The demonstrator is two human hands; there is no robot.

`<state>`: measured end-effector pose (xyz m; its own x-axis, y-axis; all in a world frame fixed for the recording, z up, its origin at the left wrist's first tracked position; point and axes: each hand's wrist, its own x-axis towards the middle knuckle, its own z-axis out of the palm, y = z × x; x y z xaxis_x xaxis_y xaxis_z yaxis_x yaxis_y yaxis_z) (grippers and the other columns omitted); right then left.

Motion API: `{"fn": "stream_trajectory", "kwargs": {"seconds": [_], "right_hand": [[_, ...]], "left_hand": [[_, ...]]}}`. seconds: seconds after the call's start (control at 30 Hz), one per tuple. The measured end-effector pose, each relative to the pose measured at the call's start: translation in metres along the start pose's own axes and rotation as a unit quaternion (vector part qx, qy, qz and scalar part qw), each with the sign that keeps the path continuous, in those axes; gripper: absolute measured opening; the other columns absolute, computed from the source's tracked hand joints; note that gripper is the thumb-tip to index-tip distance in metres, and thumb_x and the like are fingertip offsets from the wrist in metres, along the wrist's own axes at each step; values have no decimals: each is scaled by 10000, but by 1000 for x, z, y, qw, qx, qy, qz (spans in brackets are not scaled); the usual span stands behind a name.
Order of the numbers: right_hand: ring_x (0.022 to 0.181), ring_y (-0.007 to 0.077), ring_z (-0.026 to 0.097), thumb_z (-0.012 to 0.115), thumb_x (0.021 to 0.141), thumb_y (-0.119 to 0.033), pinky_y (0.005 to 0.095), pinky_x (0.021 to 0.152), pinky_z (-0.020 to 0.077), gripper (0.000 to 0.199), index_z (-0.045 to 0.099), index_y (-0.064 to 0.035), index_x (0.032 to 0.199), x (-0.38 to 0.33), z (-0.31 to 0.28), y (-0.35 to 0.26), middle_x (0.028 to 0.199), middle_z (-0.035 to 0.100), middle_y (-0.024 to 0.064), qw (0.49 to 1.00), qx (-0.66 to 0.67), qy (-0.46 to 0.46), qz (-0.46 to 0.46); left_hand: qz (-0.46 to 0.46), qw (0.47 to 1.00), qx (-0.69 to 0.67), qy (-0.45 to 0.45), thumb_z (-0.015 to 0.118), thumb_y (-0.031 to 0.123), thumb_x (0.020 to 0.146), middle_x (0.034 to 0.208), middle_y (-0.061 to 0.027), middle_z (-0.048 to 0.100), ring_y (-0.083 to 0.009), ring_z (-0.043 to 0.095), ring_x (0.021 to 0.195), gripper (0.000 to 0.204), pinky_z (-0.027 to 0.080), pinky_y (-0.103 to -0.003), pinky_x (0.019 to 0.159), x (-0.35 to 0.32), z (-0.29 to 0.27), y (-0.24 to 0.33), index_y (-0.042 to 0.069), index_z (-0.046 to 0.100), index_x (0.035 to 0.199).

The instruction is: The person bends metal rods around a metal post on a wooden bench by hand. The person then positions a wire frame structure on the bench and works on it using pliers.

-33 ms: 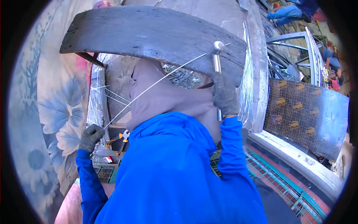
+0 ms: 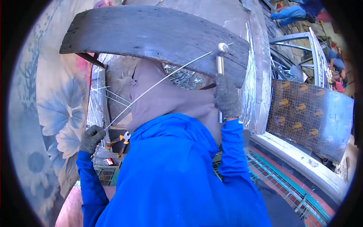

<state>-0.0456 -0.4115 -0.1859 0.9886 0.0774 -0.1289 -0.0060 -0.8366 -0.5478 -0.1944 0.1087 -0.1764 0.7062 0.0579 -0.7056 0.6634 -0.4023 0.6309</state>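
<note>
A thin metal rod (image 2: 166,78) slants from the lower left of the frame up to the right side of the bench board (image 2: 151,32), passing over the grey trousers (image 2: 170,96) and lying across the dark wood near its far end. The left hand (image 2: 92,139), in a dark knit glove at the lower left, has its fingers curled in, with thumb and forefinger pinched on the rod's near end. The right hand (image 2: 227,97), gloved too, is wrapped fully around the handle of a hammer (image 2: 221,65) right of centre; the bright head stands just by the rod's far end, though whether the two touch I cannot tell.

The rod looks light and springy, stiff enough to carry its own length but likely to whip or turn if pinched loosely. It hardly seems fragile (a bend is likelier than a break), and smooth metal may slide a little in knit fabric. The near end suits a firm pinch, with the fingers well away from the hammer head. The hammer appears heavy at its top and slick along the shiny shaft, so a full fist low on the handle seems the sound hold.
</note>
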Motion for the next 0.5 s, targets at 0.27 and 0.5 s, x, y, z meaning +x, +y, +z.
{"fn": "stream_trajectory", "kwargs": {"seconds": [0.27, 0.5], "right_hand": [[617, 154, 575, 497, 946, -101, 316, 509, 499, 255, 594, -29, 1171, -15, 14, 25, 833, 589, 72, 972, 195, 68, 112], [436, 141, 493, 488, 979, -253, 311, 412, 433, 258, 619, -38, 1035, -1, -6, 5, 667, 557, 57, 955, 179, -41, 235]], "left_hand": [[29, 999, -27, -13, 689, 229, 889, 759, 31, 573, -79, 511, 709, 163, 433, -267, 650, 12, 18, 4, 74, 640, 875], [44, 998, 20, 34, 693, 150, 901, 774, 18, 579, -79, 507, 738, 124, 437, -273, 693, 4, 25, 4, 53, 628, 859]]}}
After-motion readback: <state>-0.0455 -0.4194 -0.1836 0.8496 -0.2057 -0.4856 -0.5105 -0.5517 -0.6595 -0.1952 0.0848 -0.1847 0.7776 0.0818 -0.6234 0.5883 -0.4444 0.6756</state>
